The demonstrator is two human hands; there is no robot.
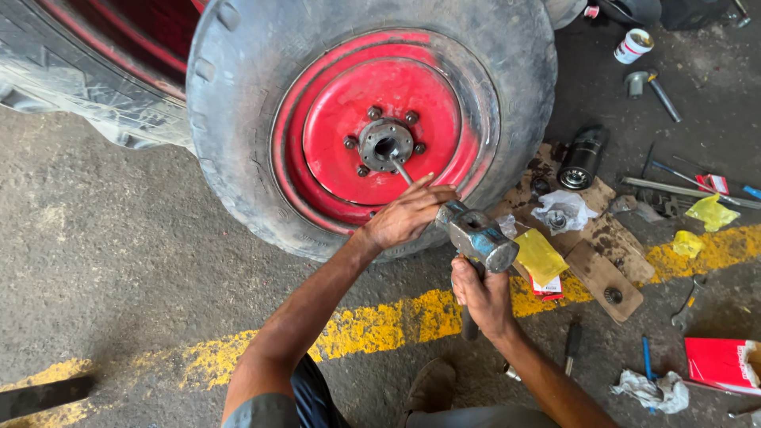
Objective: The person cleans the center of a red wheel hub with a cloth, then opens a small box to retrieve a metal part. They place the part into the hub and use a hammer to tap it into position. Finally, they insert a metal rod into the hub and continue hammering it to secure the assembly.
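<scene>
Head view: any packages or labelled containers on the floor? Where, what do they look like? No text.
Small box: on the cardboard right of the hammer head; yellow top, red and white side.
Red carton: bottom right floor; flat, red with white edge.
Small tub: top right; white cylinder with a band label.
Yellow wrapper: right, by the tools; crumpled.
No signs or screens.

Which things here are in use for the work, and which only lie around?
In use: left hand holding a metal rod at the red wheel's hub; right hand gripping a hammer.

Lying about: black filter, white can, wrench, rag.
</scene>
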